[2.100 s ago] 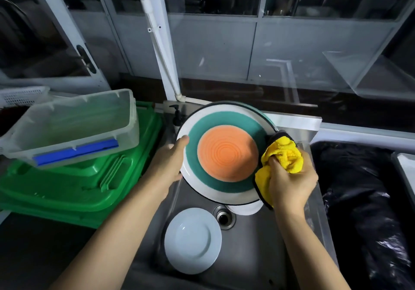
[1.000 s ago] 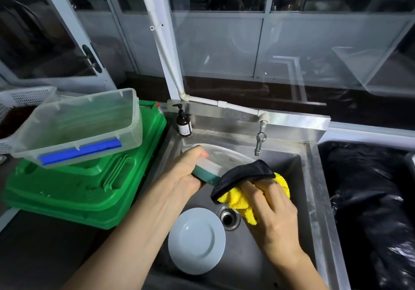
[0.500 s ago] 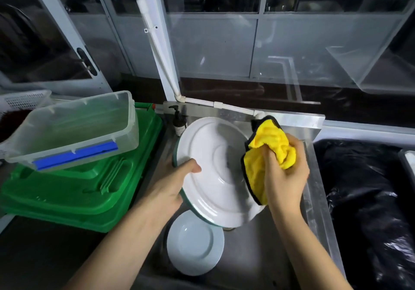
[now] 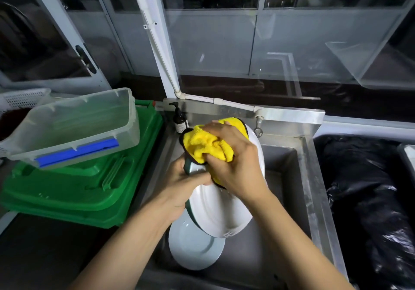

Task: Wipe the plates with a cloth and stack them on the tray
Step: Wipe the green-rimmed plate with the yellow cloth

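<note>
Over the steel sink [image 4: 314, 177] I hold a large plate [image 4: 222, 211] tilted, its white underside facing me and a green rim showing at the left edge. My left hand [image 4: 182, 184] grips that left edge. My right hand [image 4: 233, 164] clutches a bunched yellow cloth [image 4: 206, 146] with a dark border and presses it against the upper part of the underside. A small white plate [image 4: 193, 247] lies flat on the sink floor beneath, partly hidden by the large plate.
A clear plastic tub [image 4: 74, 128] with a blue clip sits tilted on a green tray [image 4: 89, 188] left of the sink. A dark soap bottle [image 4: 180, 121] and a tap [image 4: 259, 125] stand at the sink's back. Black plastic [image 4: 370, 199] covers the right side.
The plate was flipped from its orange and green face to its white underside. In the last half second my right hand moved the cloth from the plate's right side to its upper left.
</note>
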Tool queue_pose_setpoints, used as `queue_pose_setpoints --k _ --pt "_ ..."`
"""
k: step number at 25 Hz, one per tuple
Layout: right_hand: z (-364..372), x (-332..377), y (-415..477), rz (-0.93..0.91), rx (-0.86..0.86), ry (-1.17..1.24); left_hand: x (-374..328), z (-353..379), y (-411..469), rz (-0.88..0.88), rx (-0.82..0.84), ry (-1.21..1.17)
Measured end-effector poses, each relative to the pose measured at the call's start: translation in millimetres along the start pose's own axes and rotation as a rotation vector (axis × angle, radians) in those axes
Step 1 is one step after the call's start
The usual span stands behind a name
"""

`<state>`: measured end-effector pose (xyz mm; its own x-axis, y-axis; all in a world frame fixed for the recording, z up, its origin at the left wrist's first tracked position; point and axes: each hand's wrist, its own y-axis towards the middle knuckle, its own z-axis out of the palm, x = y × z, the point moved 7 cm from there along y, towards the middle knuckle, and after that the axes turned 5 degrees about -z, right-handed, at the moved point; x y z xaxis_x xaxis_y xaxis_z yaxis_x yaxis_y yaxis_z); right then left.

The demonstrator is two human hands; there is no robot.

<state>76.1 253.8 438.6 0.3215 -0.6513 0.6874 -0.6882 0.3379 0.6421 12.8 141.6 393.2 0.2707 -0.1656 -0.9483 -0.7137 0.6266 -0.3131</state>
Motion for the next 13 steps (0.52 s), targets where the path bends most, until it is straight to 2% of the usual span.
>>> queue_pose_setpoints --k 3,4,9,11,13 --pt "-27 -38 2 0.284 -0.252 0.126 1 -4 -3 -0.032 -0.004 -0.041" --pt "-31 -44 3 0.324 -0.279 0.126 -1 -4 -4 -0.038 0.0 -0.049" --pt "10 8 -11 0.053 -0.061 0.134 -3 -1 1 -0.006 -0.035 -0.17" --pt "10 4 -20 0.117 -0.11 0.133 -3 -2 1 -0.007 -0.065 -0.202" --pt "1 -10 -32 0.305 -0.248 0.16 -3 -4 2 -0.029 -0.103 -0.173"
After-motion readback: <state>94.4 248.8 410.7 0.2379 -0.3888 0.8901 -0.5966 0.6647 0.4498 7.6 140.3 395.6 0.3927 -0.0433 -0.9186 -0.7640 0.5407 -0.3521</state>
